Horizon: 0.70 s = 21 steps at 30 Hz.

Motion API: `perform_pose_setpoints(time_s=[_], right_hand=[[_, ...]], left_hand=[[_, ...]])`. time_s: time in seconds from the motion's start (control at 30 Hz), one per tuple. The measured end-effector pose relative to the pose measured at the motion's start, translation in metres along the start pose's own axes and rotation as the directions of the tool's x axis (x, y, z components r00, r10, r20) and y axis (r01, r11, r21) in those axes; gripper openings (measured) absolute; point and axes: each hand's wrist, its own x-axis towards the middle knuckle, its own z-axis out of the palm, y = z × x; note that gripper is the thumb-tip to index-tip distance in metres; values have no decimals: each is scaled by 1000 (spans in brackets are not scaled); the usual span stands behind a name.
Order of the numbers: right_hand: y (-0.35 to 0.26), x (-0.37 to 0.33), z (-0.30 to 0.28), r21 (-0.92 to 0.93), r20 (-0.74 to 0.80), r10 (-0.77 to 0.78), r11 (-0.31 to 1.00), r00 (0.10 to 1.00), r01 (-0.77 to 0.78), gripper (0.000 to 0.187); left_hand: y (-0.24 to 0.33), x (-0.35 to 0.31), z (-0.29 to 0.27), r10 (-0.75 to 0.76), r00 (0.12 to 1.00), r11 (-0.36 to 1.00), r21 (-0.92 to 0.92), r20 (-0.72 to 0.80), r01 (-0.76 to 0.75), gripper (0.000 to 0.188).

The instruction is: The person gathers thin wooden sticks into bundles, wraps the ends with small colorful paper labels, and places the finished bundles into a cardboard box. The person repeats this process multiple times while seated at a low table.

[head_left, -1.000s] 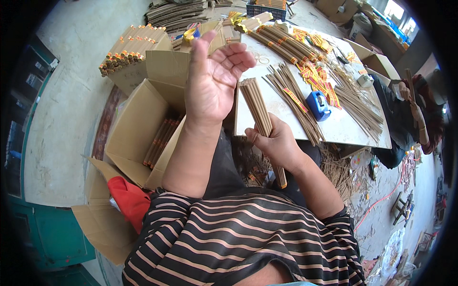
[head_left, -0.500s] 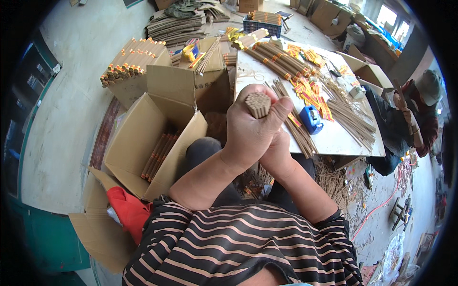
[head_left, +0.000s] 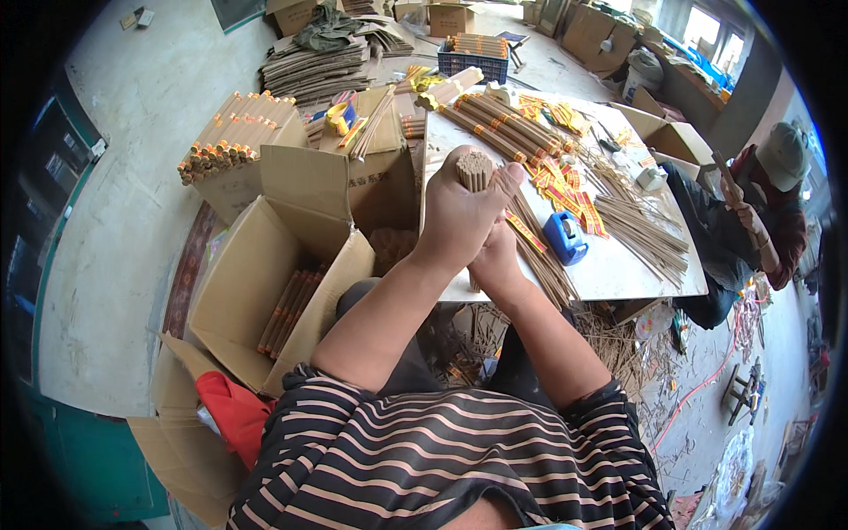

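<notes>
Setting: concrete workshop floor, a white table ahead of the seated person, cardboard all around.
Nearest: striped shirt at the lower edge, both forearms rising from it toward the table's near edge.
Left hand: clenched round the upper part of a bundle of sticks, thumb lying across the front; the cut ends show as a round face above the fist.
Right hand: just below the left and touching it, mostly hidden behind it; it seems wrapped round the lower part of the same bundle, though the fingers cannot be made out.
Bundle position: held upright over the near edge of the table, its lower end poking out under the hands.
Change: a second ago the left hand was spread open in the air and only the right held the bundle; half a second ago both had closed on it, and the hold looks the same now.
Left of knees: open cardboard box with a few packed sticks lying in its bottom; red cloth beside it.
On the table: blue tape dispenser, loose stick piles, yellow-and-red paper wrappers.
Farther: carton of finished rolls, stacked flat cardboard.
Right edge: another person seated, hands busy.
</notes>
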Motion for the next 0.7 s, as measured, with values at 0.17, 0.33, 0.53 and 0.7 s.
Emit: perform_pose_setpoints(time_s=[0.17, 0.33, 0.53, 0.7], right_hand=[[1, 0, 0, -39, 2, -17, 999, 1000, 17, 24], [-14, -6, -1, 32, -17, -4, 999, 1000, 5, 30], [-64, -21, -45, 438, 175, -48, 898, 983, -34, 45], [-72, -31, -79, 352, 122, -212, 923, 970, 158, 62]], left_hand=[[-13, -1, 6, 19, 999, 1000, 17, -47, -18, 26], [2, -10, 10, 101, 995, 990, 102, 17, -102, 26], [50, -18, -4, 119, 975, 890, 414, 187, -189, 23], [57, -44, -30, -500, 764, 854, 382, 409, 354, 23]])
